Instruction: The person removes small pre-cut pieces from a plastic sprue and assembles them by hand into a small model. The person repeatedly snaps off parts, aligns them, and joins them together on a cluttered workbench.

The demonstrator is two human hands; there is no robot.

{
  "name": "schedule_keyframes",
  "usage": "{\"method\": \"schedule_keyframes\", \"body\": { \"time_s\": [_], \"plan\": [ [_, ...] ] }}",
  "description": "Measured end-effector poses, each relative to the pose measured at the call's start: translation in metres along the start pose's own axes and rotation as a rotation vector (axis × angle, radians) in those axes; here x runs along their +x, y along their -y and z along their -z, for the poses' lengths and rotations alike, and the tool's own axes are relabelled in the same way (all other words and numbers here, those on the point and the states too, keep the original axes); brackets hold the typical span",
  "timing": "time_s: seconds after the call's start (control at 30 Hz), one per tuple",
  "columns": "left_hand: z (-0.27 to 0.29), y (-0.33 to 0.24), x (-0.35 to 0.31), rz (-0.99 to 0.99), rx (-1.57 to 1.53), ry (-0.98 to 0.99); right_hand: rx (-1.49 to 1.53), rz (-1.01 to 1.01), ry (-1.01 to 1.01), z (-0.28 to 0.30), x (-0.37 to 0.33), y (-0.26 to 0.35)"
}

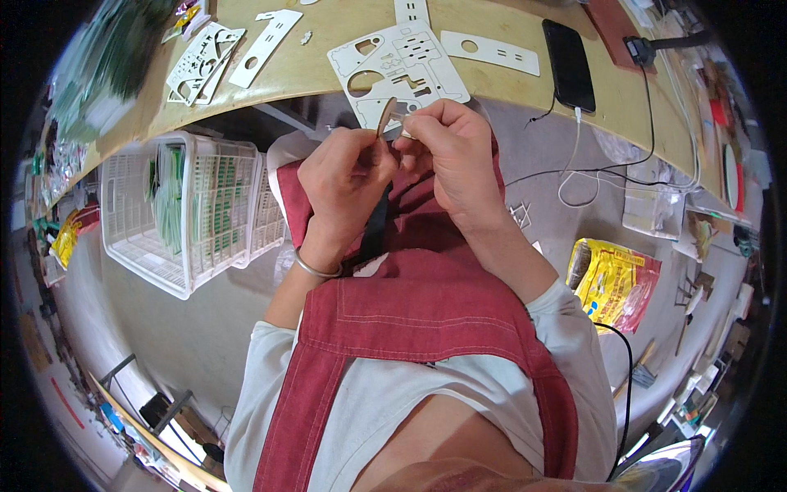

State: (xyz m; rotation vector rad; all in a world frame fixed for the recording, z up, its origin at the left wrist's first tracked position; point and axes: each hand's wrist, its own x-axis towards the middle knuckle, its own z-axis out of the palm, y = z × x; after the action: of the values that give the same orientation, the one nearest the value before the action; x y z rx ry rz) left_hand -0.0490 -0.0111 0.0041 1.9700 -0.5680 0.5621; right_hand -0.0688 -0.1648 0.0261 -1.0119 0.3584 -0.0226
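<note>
Above my lap, at the table's front edge, both hands meet. My left hand [348, 172] is closed in a pinch on a thin round-edged board piece [385, 117], seen nearly edge-on. Fingers and thumb of my right hand [449, 148] are pinched around a small pale piece [398, 120] against that board piece; its exact kind is too small to tell. Just beyond my hands a white cut-out sheet [393, 66] with round and slotted holes overhangs the table edge. A narrow slotted strip [489, 53] lies to its right, another strip [266, 49] to its left.
More cut-out sheets [202, 66] lie at the table's left. A black phone [567, 66] with a white cable [577, 135] sits on the right. Below left stands a white plastic basket [187, 279] holding green-and-white packets. A yellow-and-red bag [611, 283] is on the floor to the right.
</note>
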Motion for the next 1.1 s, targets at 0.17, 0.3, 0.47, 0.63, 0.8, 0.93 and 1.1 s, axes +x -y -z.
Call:
{"method": "schedule_keyframes", "body": {
  "time_s": [0.17, 0.3, 0.47, 0.63, 0.8, 0.93, 1.1],
  "plan": [
    [-0.003, -0.001, -0.003, -0.003, 0.013, -0.020, 0.034, 0.005, 0.010, 0.001, 0.000, -0.004],
    [-0.004, -0.003, -0.004, -0.051, 0.054, -0.033, 0.005, 0.038, 0.006, 0.001, -0.001, -0.006],
    [-0.007, 0.001, -0.009, -0.006, 0.033, -0.044, -0.202, 0.206, 0.049, -0.001, -0.006, -0.001],
    [-0.018, 0.004, -0.018, 0.275, -0.317, -0.027, -0.353, 0.385, 0.047, -0.004, -0.009, -0.007],
    [-0.008, 0.008, -0.009, 0.146, -0.206, 0.097, -0.470, 0.416, 0.067, -0.002, -0.010, -0.004],
    [-0.007, 0.011, -0.010, 0.125, -0.203, 0.113, -0.481, 0.403, 0.068, 0.001, -0.010, -0.003],
    [-0.009, 0.009, -0.011, 0.122, -0.203, 0.122, -0.512, 0.423, 0.083, 0.004, -0.007, -0.002]
  ]
}}
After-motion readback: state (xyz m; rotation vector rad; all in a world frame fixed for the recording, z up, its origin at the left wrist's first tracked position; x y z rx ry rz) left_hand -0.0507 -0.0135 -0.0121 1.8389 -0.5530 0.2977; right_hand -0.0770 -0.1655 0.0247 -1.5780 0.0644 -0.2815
